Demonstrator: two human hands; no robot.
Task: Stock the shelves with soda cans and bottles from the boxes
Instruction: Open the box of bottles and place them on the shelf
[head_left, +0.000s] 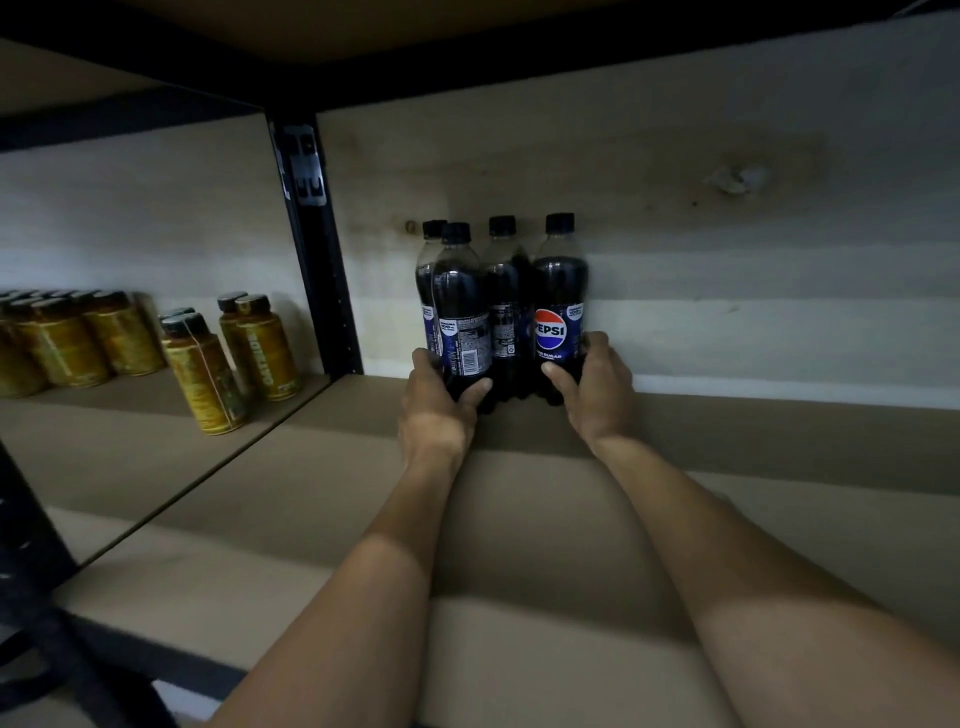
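Gripping Pepsi bottles (558, 291), left hand (434, 397) and right hand (600, 387) curl fingers (560, 375) round them; yellow bottles (265, 348) perhaps OATSIDE.

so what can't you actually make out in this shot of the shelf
All head view.
- rear-left bottle: mostly hidden behind the front-left bottle.
- Bases of front-left bottle and Pepsi bottle: covered by the left hand and right hand gripping them.
- gold bottles: row cut off by the left edge.
- Back-label print: too small, dim.

Shelf (779, 447): brown board in a black frame. Right bay held four cola bottles (506, 312), upright, clustered at the back near the post (317, 249). Left bay held yellow bottles (202, 374), upright, grouped.
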